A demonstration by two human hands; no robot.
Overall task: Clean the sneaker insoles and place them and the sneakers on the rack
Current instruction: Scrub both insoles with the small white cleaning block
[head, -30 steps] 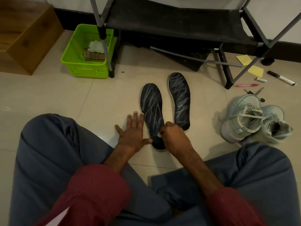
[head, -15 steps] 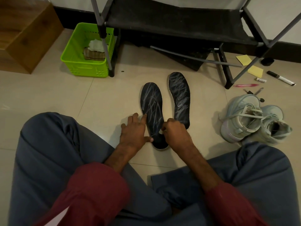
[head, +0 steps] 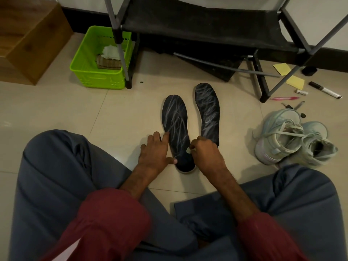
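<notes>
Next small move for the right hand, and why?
Probably rub the small pale piece in the right hand farther up the near insole: its heel looks dark, white scribbles cover the rest, and the left hand steadies it.

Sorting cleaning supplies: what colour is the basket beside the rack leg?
The basket is lime green, shown in the head view.

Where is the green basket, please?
Head view, upper left: the green basket sits on the floor beside a rack leg, right of the wooden box.
</notes>
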